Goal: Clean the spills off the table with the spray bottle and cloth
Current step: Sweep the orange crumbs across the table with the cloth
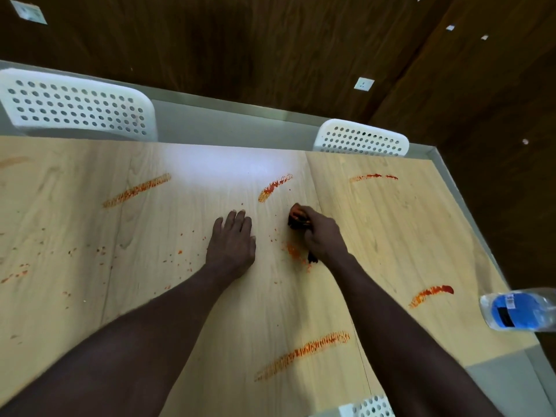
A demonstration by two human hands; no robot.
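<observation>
A light wooden table carries several red-orange smears: one at the far left, one far middle, one far right, one near the right edge, one in front. My right hand is bunched around a dark cloth stained orange, pressed on the table beside a smudged patch. My left hand lies flat, palm down, fingers together, holding nothing. A clear bottle with a blue label lies at the right edge, partly cut off.
White perforated chairs stand behind the far edge, one at the left and one at the right; a third chair back shows at the near edge. Small orange specks scatter across the left half. Dark wooden panelling rises behind.
</observation>
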